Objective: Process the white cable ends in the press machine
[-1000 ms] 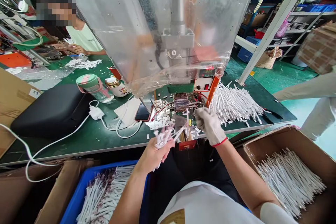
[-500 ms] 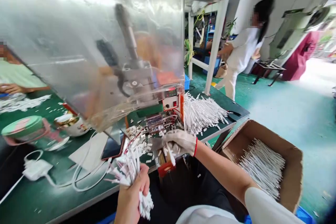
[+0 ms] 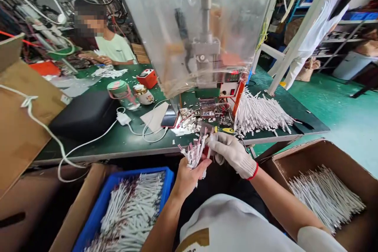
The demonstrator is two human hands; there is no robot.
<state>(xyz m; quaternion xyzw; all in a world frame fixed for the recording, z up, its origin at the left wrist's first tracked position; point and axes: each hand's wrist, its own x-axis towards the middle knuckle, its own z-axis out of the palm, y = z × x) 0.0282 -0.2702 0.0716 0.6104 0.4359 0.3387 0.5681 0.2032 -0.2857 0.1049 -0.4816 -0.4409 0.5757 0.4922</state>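
Note:
My bare left hand (image 3: 186, 177) is wrapped round a bundle of short white wires (image 3: 194, 152) whose pinkish ends point up and away from me. Close beside its top, my right hand (image 3: 233, 152), in a white knit glove with a red cuff, pinches one white wire (image 3: 210, 147) between thumb and fingers. Whether that wire touches the bundle I cannot tell. Just beyond both hands stands a press machine (image 3: 206, 53) behind a clear plastic sheet. Small white scraps (image 3: 189, 124) lie scattered round its base.
A pile of white wires (image 3: 260, 112) lies right of the machine. Wires fill a blue tray (image 3: 169, 183) at lower left and a cardboard box (image 3: 280, 161) at right. A phone (image 3: 169, 116), cable, jar (image 3: 122, 92) and black case (image 3: 85, 114) occupy the table's left. Two people are beyond.
The view has turned left, bringing the blue tray into sight. My right hand has come from the machine's front to the bundle in my left hand. The person at right has walked on.

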